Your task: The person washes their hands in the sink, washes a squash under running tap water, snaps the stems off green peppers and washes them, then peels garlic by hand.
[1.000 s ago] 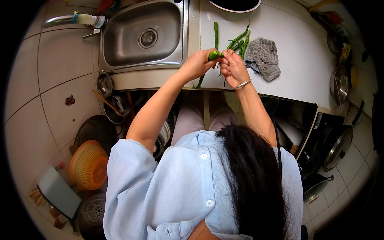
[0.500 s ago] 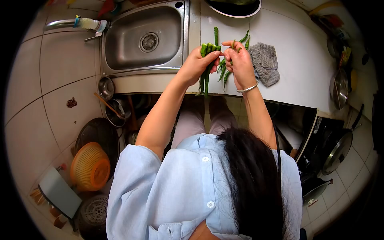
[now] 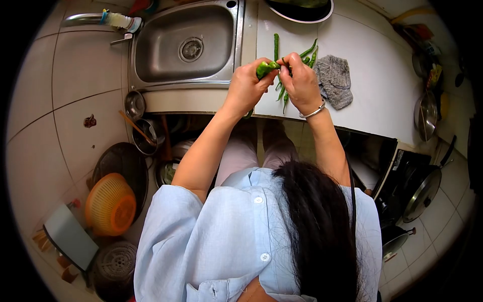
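My left hand (image 3: 251, 83) is closed round a bunch of green chili peppers (image 3: 264, 69), their stem ends up and a tip showing below the hand. Close on its right, my right hand (image 3: 300, 83) pinches at the stem end of a pepper, its fingertips touching the bunch. A silver bangle circles the right wrist. Beyond the hands, more green peppers (image 3: 276, 46) lie on the white counter (image 3: 372, 75), some partly hidden behind the right hand. A grey knitted cloth (image 3: 334, 80) lies just right of that hand.
A steel sink (image 3: 211, 45) with a tap (image 3: 83, 19) is at the left. A dark round pan (image 3: 302, 14) stands at the counter's back. Below left are an orange basket (image 3: 118, 204) and metal pots. Pans with lids (image 3: 422, 194) are at the right.
The peppers in my left hand have tilted, and my right fingers have moved in from just apart to meet their stem ends. The view has shifted slightly.
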{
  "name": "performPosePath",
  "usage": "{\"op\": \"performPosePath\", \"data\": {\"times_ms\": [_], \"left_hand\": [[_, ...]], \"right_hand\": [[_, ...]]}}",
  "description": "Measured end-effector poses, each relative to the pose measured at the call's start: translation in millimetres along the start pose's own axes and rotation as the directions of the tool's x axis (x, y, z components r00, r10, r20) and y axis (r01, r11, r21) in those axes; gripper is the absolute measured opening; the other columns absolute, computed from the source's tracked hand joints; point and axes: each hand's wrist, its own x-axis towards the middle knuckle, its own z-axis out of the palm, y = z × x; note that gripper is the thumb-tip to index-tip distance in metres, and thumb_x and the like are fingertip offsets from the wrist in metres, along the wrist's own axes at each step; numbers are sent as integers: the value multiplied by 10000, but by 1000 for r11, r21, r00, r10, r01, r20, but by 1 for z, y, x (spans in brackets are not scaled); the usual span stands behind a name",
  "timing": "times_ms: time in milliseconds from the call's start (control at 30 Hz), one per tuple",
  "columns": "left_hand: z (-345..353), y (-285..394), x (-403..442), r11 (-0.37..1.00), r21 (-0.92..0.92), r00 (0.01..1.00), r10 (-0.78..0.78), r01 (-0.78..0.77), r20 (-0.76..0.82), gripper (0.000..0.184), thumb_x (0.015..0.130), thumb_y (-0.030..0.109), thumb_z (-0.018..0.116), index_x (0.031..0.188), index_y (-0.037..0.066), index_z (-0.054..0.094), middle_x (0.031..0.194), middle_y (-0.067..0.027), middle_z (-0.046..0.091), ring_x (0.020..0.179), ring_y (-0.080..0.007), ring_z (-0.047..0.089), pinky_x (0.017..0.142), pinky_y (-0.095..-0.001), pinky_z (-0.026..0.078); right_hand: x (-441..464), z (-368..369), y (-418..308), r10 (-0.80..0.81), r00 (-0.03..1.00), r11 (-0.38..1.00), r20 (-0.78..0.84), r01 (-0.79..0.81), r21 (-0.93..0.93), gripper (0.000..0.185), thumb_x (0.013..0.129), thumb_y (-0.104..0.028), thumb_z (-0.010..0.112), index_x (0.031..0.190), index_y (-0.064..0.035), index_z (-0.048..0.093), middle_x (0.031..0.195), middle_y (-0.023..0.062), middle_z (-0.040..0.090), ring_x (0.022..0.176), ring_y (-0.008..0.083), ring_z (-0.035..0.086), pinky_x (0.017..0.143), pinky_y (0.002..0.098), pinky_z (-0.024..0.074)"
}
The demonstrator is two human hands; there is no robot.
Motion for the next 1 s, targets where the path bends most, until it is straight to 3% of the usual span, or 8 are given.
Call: {"op": "performPosePath", "data": {"times_ms": [100,200,400,500,633,733,867,1000], "left_hand": [[-2,3,-2,992,-120,999,-37,40,32,121,879,132,578,858,14,591,633,-4,570,515,-56,496,476,-206,408],[-4,3,-3,973,-219,995,-59,75,82,113,889,127,564,870,16,577,650,-8,577,516,-53,493,474,-198,409],[-3,-12,2,882,-434,978,-124,185,165,127,902,154,549,891,28,549,675,-18,557,515,-60,482,450,-190,382],[-10,-12,5,768,-532,920,-194,358,340,152,913,189,531,875,42,541,681,-18,541,511,-63,471,437,-182,360],[-7,-23,10,679,-551,863,-268,485,429,153,893,190,565,878,37,554,678,-1,510,513,-59,445,453,-186,359],[-3,-30,18,790,-439,892,-289,427,347,140,868,175,596,832,49,547,666,8,498,530,-60,440,478,-196,363],[5,-46,37,850,-365,919,-299,379,258,136,838,126,619,751,62,537,628,9,520,517,-66,462,482,-224,385],[34,-40,48,835,-376,913,-334,401,234,103,834,99,603,826,24,534,692,-32,565,560,-96,530,493,-221,412]], "right_hand": [[-1,-4,-7,209,975,944,68,-220,245,96,854,-92,533,913,-20,509,666,81,549,554,179,530,548,289,436],[-4,5,6,303,947,795,112,-315,518,100,864,-105,530,904,-13,532,671,7,507,564,83,447,542,224,395],[-4,4,-2,415,823,409,388,-550,728,102,906,-113,481,944,-27,520,703,-21,502,573,28,405,506,181,335],[-7,8,-1,376,854,434,359,-504,746,90,917,-102,459,959,-35,502,692,-32,480,550,24,379,476,173,305],[-14,13,5,508,780,226,366,-531,817,69,922,-116,454,931,-53,481,682,-28,442,517,29,348,442,168,270],[-19,12,29,573,734,36,365,-467,883,81,930,-137,444,894,-69,469,685,-17,441,495,32,325,417,180,254],[-32,4,60,709,669,151,224,-454,878,128,939,-175,441,850,-83,449,669,-16,444,463,30,299,400,185,250],[-39,-2,90,805,583,356,107,-621,699,135,937,-167,441,954,-57,517,658,-26,450,472,39,342,419,182,282]]}}
